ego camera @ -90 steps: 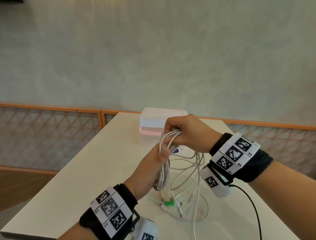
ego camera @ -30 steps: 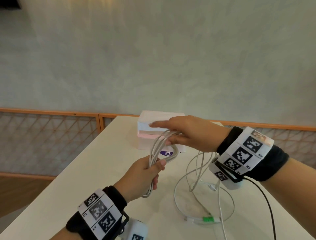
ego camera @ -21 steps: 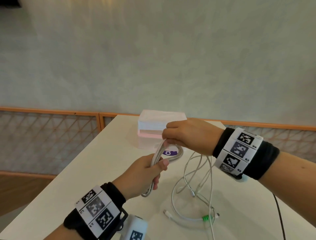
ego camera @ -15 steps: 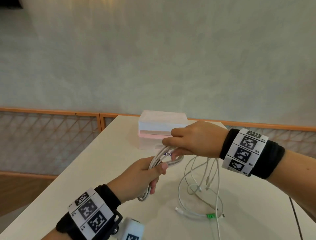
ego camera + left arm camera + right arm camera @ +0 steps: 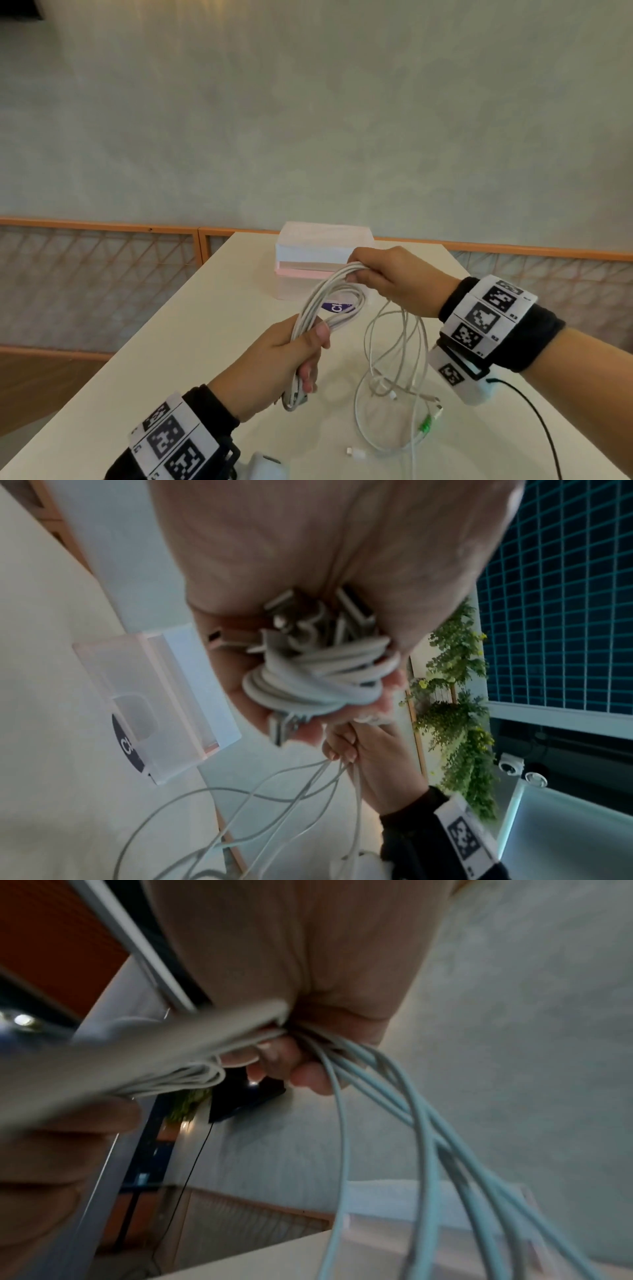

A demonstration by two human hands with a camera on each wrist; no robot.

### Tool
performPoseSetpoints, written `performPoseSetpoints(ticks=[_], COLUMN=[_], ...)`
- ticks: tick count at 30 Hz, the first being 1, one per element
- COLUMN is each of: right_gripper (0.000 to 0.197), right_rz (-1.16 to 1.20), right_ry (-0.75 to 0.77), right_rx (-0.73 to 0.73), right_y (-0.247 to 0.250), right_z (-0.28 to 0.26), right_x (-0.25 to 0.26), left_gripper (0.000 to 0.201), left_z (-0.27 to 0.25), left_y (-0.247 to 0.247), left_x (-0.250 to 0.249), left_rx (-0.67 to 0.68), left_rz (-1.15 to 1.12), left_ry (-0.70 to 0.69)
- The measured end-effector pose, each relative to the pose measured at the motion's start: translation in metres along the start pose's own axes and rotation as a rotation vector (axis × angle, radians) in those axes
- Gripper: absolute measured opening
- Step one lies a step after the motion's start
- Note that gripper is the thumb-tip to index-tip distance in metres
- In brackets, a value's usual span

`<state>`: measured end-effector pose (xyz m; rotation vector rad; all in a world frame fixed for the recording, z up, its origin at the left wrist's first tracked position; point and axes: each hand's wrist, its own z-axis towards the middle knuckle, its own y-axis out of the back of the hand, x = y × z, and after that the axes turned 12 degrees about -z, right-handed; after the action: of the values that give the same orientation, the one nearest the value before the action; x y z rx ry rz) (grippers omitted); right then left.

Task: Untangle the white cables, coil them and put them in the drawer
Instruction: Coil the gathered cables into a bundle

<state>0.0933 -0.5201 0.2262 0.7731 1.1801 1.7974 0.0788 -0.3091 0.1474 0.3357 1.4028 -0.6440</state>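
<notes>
My left hand (image 5: 291, 356) grips the lower part of a coil of white cables (image 5: 322, 308) above the table; the wrist view shows the looped strands and plugs (image 5: 318, 680) packed in its fist. My right hand (image 5: 383, 277) holds the top of the same coil, fingers curled round the strands (image 5: 240, 1039). Loose cable loops (image 5: 397, 359) hang from the right hand to the table, ending in a green-tagged plug (image 5: 426, 426) and a white plug (image 5: 354, 452). The small white and pink drawer box (image 5: 318, 260) stands behind the hands, its translucent drawer (image 5: 154, 696) pulled out.
The white table (image 5: 171, 342) runs away from me, with an orange-framed lattice railing (image 5: 102, 274) behind it. A purple sticker (image 5: 337, 306) lies by the drawer box. A black cord (image 5: 544, 428) trails from my right wrist across the table's right side.
My right hand has lifted another turn of cable up onto the coil, raising the coil's top. The loose cable on the table has shifted, and my left hand keeps its grip.
</notes>
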Motion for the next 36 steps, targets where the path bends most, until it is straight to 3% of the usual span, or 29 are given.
performPoseSetpoints(ticks=[7,11,14,18,23,26,29,31,34,36], right_gripper=[0.017,0.013,0.024,0.029,0.020,0.027,0.024,0.030,0.045,0.041], right_rz=[0.627,0.993,1.181,1.089,0.911,0.832,0.798,0.722,0.606,0.574], right_ry=[-0.229,-0.326,-0.366,-0.365,-0.337,-0.275,-0.245,-0.222,-0.170,-0.160], right_rx=[-0.045,-0.127,-0.171,-0.243,-0.327,-0.279,-0.261,-0.269,-0.282,-0.253], right_y=[-0.037,-0.042,-0.040,-0.043,-0.050,-0.052,-0.043,-0.036,-0.033,-0.035], right_z=[-0.017,-0.020,-0.017,-0.014,-0.011,-0.010,-0.010,-0.009,-0.007,-0.006], right_x=[0.013,0.032,0.045,0.063,0.065,0.065,0.067,0.068,0.065,0.062], left_gripper=[0.033,0.034,0.033,0.026,0.022,0.014,0.024,0.028,0.013,0.017], left_z=[0.008,0.014,0.016,0.018,0.022,0.025,0.028,0.028,0.026,0.026], left_y=[-0.017,-0.022,-0.025,-0.032,-0.031,-0.030,-0.029,-0.028,-0.026,-0.025], left_x=[0.000,0.003,0.008,0.013,0.017,0.012,0.006,0.004,0.000,0.000], left_rx=[-0.141,-0.190,-0.220,-0.240,-0.117,-0.055,-0.026,-0.038,-0.085,-0.115], left_rz=[-0.223,-0.139,-0.008,0.201,0.301,0.257,0.229,0.227,0.178,0.154], left_ry=[-0.122,-0.209,-0.274,-0.321,-0.332,-0.330,-0.318,-0.294,-0.173,-0.140])
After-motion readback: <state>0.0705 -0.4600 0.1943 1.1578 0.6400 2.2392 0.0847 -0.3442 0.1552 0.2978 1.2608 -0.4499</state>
